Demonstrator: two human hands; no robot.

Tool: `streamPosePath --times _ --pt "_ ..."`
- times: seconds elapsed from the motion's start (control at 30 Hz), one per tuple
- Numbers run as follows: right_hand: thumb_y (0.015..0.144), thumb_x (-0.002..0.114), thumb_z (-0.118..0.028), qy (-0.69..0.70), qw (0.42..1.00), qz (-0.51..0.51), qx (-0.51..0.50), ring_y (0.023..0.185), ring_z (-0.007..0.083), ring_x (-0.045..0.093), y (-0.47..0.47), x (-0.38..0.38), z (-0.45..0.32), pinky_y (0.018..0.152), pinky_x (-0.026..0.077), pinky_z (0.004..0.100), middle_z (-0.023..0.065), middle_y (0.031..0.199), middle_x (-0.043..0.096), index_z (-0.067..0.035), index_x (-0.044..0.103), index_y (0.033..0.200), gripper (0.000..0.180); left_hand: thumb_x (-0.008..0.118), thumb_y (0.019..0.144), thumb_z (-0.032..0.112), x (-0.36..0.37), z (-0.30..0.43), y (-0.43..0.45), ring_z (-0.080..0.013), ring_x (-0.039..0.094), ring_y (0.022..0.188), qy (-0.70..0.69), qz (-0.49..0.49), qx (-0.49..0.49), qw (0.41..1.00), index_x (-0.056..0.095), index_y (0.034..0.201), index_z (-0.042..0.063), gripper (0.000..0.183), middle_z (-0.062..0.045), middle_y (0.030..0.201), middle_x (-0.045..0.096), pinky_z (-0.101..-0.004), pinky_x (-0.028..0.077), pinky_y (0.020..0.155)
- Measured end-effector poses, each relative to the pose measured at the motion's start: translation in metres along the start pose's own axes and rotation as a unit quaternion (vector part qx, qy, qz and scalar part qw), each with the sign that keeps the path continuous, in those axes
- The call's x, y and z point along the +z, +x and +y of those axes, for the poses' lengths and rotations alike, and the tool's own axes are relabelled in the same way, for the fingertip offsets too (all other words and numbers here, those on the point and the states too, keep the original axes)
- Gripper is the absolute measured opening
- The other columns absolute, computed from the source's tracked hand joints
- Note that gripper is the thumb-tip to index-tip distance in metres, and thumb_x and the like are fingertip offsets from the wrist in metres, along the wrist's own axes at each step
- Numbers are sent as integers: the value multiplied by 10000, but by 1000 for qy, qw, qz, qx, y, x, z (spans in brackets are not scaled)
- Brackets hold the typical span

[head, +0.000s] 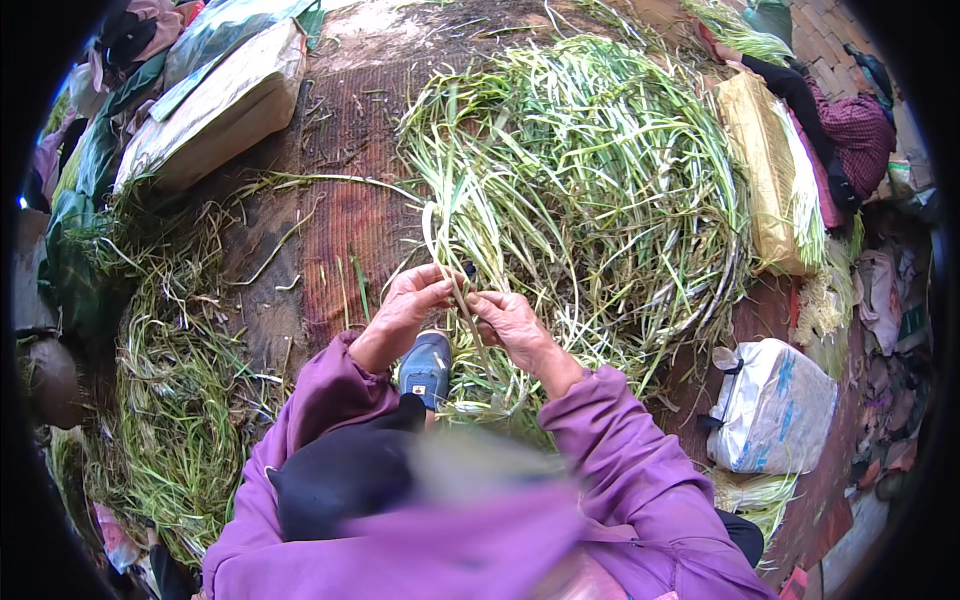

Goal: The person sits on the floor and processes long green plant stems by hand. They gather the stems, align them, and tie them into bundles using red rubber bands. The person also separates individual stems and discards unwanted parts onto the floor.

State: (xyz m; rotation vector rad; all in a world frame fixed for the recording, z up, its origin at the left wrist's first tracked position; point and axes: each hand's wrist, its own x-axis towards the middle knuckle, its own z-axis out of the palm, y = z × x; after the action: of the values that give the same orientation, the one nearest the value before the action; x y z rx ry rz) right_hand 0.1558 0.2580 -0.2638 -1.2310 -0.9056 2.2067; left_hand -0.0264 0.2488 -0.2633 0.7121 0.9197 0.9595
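My left hand [412, 302] pinches a thin pale-green leafy stalk [478, 343] between thumb and fingers. Close beside it, my right hand [516, 328] grips the same stalk with thumb and forefinger. Its leaves rise above both hands, and its lower end hangs towards my lap. Just beyond my hands lies a large heap of long green-and-white leafy stalks [600, 157], probably yellowed chives or garlic greens. A blue shoe [426, 367] shows below my left hand.
Loose trimmed greens [176, 397] cover the ground at left. A large pale sack block [217, 105] lies at upper left. At right are a yellow sack bundle [761, 180] bearing pale stalks, a white sack bundle [776, 405] and another person [851, 139]. A reddish woven mat [356, 217] lies underneath.
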Motion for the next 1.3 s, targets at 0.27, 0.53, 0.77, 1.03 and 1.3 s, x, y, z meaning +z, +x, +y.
streamPosePath --times 0.27,0.53,0.77,1.03,1.3 --pt "826 630 -164 -7 985 95 -145 510 18 450 8 21 5 446 339 168 -44 664 574 -42 624 882 134 563 863 282 11 8 -7 -78 529 746 107 69 -18 992 598 993 17 297 -17 880 602 -238 423 708" --pt "873 545 -152 -85 975 153 -140 545 46 438 -1 5 9 438 345 214 -24 658 528 -15 600 853 149 551 848 148 8 17 -11 -100 569 831 94 64 105 988 612 989 10 206 -54 935 641 -247 427 730" --pt "853 508 -412 -573 787 153 168 520 140 448 -52 -112 42 531 399 322 17 612 524 -77 595 760 359 521 866 151 -26 30 -7 -154 609 844 2 91 109 990 575 1006 -24 230 -134 919 634 -241 474 741" --pt "792 637 -340 -397 901 14 -174 864 161 584 -9 -9 5 741 493 286 90 1100 566 -99 572 1078 380 515 870 191 -18 32 -6 -166 617 855 5 83 94 992 570 1023 -17 264 -126 908 643 -256 459 733" --pt "897 505 -206 -186 973 -129 -47 659 107 583 -6 18 9 616 464 255 49 728 633 23 615 868 256 497 890 346 12 9 -10 -202 613 860 -43 -42 12 998 564 1026 -5 382 -133 968 628 -345 473 799"
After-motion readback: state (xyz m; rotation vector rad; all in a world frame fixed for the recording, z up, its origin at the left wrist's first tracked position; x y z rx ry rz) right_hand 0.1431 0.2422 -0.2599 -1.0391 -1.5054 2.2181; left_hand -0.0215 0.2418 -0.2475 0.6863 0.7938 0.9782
